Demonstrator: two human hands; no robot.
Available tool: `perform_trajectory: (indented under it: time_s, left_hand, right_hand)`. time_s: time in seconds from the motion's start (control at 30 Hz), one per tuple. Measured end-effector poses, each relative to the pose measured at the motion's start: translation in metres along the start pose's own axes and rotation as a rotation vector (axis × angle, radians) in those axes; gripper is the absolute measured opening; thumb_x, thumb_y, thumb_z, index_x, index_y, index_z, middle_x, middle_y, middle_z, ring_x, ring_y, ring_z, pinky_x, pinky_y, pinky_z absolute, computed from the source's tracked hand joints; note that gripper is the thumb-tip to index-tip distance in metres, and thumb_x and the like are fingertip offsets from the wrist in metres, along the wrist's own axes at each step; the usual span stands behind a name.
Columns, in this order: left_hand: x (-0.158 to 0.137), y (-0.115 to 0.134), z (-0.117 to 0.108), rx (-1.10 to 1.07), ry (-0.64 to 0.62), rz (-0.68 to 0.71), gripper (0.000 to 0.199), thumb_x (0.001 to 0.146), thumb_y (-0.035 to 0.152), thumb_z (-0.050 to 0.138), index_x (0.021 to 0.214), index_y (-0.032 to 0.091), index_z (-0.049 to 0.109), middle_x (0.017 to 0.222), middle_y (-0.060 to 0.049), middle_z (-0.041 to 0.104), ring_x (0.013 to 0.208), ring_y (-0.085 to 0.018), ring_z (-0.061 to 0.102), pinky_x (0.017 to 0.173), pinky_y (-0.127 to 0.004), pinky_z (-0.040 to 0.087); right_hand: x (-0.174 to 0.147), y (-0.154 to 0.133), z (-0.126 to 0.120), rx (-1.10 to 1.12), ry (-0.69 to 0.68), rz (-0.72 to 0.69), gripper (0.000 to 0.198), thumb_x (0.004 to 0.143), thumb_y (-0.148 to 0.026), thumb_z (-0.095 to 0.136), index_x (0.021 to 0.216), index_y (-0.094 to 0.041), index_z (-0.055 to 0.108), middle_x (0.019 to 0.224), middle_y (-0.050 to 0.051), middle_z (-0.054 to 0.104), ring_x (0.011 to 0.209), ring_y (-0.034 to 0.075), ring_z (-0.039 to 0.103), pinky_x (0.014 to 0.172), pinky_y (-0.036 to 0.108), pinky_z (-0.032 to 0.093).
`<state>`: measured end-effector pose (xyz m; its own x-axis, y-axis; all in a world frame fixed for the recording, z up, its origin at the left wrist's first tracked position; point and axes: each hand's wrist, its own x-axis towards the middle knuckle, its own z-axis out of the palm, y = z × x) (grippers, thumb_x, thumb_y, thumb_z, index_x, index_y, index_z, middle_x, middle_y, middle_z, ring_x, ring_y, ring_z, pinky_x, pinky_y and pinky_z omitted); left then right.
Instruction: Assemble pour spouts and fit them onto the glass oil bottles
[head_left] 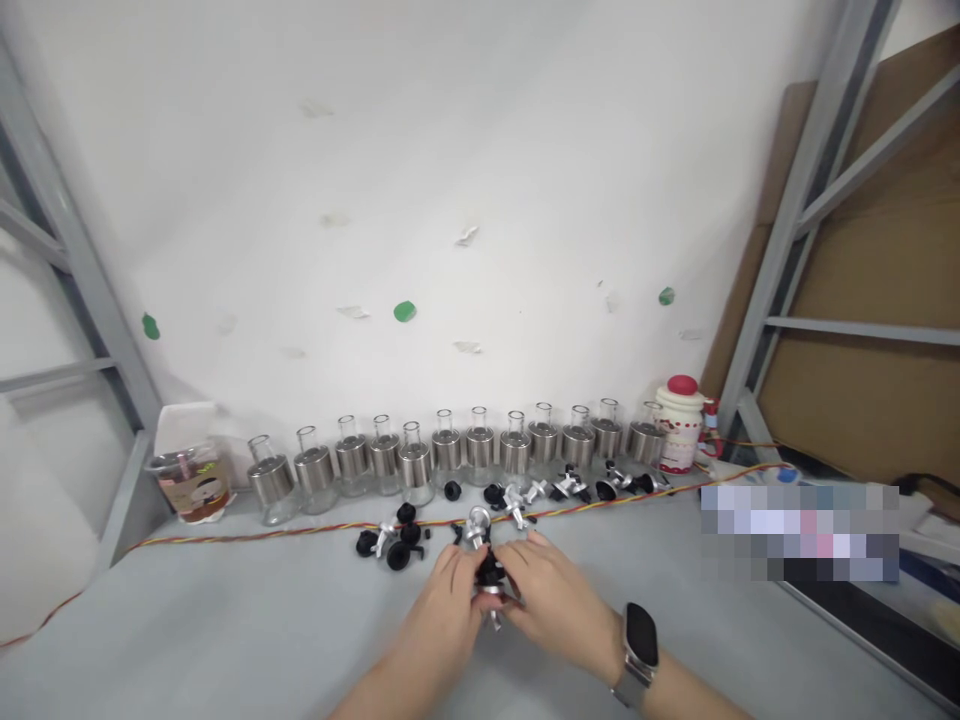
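Note:
Both my left hand (442,605) and my right hand (553,600) are closed on a black-and-silver bottle pourer (490,574) low in the middle of the view. Fingers from the two sides meet around it and hide much of its body. A silver tip sticks out below them. Just beyond my fingertips lies a loose silver pourer piece (478,522). To the left is a cluster of black stoppers (398,555) with a silver piece among them. More silver and black pourer parts (516,502) lie to the right, in front of the bottles.
Along the wall stands a row of several glass bottles (415,465) with steel sleeves and open necks. A twisted red-and-yellow wire (300,532) crosses the grey tabletop (247,620). A packaged container (193,482) stands left, a white-and-red cup (679,428) right. Grey metal posts flank the table.

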<state>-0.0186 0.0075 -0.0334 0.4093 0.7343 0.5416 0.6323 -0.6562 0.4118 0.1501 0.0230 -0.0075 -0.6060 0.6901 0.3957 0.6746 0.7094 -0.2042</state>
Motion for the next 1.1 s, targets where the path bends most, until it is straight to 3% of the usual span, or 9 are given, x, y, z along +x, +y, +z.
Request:
perform_trajectory:
  time_s: [0.3,0.57,0.73,1.0,1.1]
  left_hand:
    - [0.005,0.009,-0.011,0.149,-0.062,0.057,0.033,0.081,0.007,0.044,0.112,0.015,0.047,0.091,-0.008,0.058,0.085,-0.022,0.054,0.072,-0.037,0.050]
    - [0.008,0.011,-0.019,0.143,0.055,0.055,0.046,0.082,0.023,0.049,0.125,0.018,0.034,0.103,-0.010,0.057,0.095,-0.022,0.055,0.080,-0.041,0.048]
    - [0.010,0.011,-0.021,0.278,0.019,0.100,0.036,0.081,0.026,0.052,0.114,0.016,0.045,0.098,-0.010,0.059,0.089,-0.024,0.055,0.076,-0.042,0.048]
    - [0.009,0.009,-0.021,0.255,0.036,0.041,0.031,0.083,0.033,0.048,0.108,0.015,0.049,0.096,-0.011,0.059,0.088,-0.025,0.056,0.075,-0.044,0.048]
    - [0.006,0.007,-0.019,0.163,0.028,-0.026,0.039,0.084,0.031,0.046,0.120,0.016,0.040,0.092,-0.010,0.061,0.083,-0.022,0.059,0.073,-0.039,0.049]
  right_hand:
    - [-0.001,-0.003,0.003,-0.049,0.004,-0.014,0.006,0.074,-0.017,0.054,0.079,-0.016,0.055,0.075,0.005,0.061,0.072,0.020,0.054,0.073,0.034,0.038]
    - [0.001,-0.003,-0.004,0.032,0.099,0.023,0.033,0.071,-0.006,0.049,0.102,-0.018,0.048,0.095,0.005,0.061,0.086,0.020,0.054,0.080,0.035,0.036]
    - [0.000,-0.005,-0.003,-0.054,0.108,-0.028,0.035,0.072,-0.007,0.050,0.106,-0.015,0.048,0.091,0.006,0.061,0.084,0.022,0.054,0.080,0.037,0.036]
    - [0.001,-0.005,0.000,-0.115,0.082,0.000,0.008,0.074,-0.012,0.053,0.078,-0.018,0.055,0.076,0.003,0.059,0.072,0.019,0.053,0.071,0.033,0.036]
    - [0.001,-0.005,0.003,-0.071,0.065,-0.013,0.008,0.075,-0.011,0.051,0.078,-0.018,0.055,0.076,0.003,0.059,0.071,0.018,0.052,0.070,0.031,0.037]
